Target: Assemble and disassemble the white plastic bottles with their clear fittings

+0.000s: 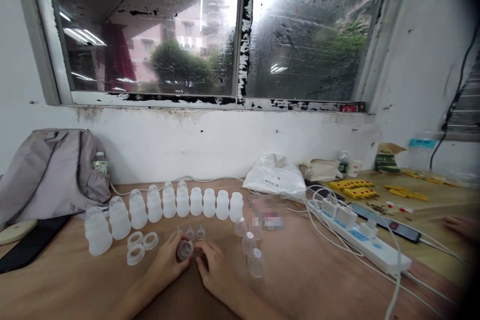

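Between my hands is a small clear collar ring (185, 250) with what looks like a nipple inside it. My left hand (170, 257) is closed around its left side. My right hand (213, 262) is at the right edge, fingers bent and thumb apart from the index finger; whether it touches is hard to tell. Just beyond stand a few clear bottle nipples (201, 232). Three loose collar rings (135, 254) lie to the left. On the right are three clear domed caps (255, 263). A curved row of frosted baby bottles (169, 202) stands behind, the left ones capped.
A grey backpack (56, 175) and a black phone-like slab (33, 245) lie at left. A white plastic bag (275, 177) sits by the wall. On the right, a power strip (360, 240) trails white cables beside a phone (390, 225). Another person's hand (463, 227) rests at far right.
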`<state>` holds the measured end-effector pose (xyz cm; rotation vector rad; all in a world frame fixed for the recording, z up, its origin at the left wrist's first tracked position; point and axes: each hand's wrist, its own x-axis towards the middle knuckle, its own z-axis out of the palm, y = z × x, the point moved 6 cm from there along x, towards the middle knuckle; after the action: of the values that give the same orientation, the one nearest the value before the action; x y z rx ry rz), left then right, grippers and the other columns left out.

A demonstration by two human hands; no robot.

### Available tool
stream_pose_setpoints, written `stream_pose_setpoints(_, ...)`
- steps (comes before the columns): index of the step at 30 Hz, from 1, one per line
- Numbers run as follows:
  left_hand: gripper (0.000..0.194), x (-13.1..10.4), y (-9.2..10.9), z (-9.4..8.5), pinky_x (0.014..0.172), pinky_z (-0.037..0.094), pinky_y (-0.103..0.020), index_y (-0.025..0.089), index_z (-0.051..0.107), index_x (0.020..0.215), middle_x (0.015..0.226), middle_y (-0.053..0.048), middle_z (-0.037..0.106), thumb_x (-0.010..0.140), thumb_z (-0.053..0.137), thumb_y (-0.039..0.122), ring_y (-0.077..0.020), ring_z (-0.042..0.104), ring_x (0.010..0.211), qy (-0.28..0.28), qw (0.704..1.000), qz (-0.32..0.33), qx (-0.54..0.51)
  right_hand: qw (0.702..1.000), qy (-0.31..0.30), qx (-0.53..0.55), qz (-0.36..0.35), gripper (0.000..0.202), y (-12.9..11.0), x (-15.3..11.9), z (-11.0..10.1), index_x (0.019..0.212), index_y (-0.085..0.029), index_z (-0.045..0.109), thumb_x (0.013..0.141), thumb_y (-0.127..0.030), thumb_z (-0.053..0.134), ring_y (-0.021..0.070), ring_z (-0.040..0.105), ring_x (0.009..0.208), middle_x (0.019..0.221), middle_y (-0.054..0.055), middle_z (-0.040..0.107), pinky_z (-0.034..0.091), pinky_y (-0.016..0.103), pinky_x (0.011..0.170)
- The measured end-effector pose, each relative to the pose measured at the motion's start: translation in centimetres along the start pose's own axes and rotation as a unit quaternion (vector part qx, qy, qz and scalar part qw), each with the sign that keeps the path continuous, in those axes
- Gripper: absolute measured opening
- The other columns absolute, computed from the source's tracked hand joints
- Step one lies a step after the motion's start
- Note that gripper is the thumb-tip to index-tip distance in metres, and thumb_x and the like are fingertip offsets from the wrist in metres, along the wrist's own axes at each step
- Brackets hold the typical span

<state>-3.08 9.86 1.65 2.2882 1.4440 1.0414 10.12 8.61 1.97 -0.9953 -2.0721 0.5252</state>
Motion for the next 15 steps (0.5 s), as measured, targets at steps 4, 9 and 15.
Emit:
stream_pose_setpoints(4,0.023,1.0,1.9,1.7,0.073,0.044,-0.029,0.021,0.048,0.090,0.089,-0.002,0.057,0.067,0.052,0.017,-0.0176,0.054,0.082,-0.016,0.999,0.009,-0.044,0.999,0.039,0.023,0.031,0.026,0.8,0.5,-0.8,0.090,-0.018,0.056,0.071,-0.005,0.043,0.0177,0.054,0.088,0.092,0.006,0.060,0.043,0.030,0.080)
stream_pose_setpoints(9,0.027,1.8,2.6,3.0,0.076,0.045,-0.031,0.020,0.048,0.095,0.094,-0.005,0.058,0.068,0.053,0.018,-0.0190,0.055,0.087,-0.025,0.997,0.008,-0.077,0.997,0.055,-0.007,0.054,0.020,1.9,1.0,-1.9,0.083,-0.018,0.056,0.072,-0.007,0.043,0.0189,0.054,0.084,0.086,0.005,0.059,0.042,0.031,0.077)
stream_pose_setpoints(15,0.035,1.0,1.6,3.6,0.084,0.042,-0.034,0.022,0.046,0.104,0.105,-0.007,0.057,0.070,0.055,0.021,-0.0214,0.053,0.096,-0.063,0.995,0.022,-0.081,0.997,0.056,-0.028,0.042,0.017,1.6,0.7,-1.8,0.079,-0.020,0.056,0.069,-0.008,0.048,0.0182,0.053,0.085,0.085,0.004,0.059,0.041,0.031,0.077)
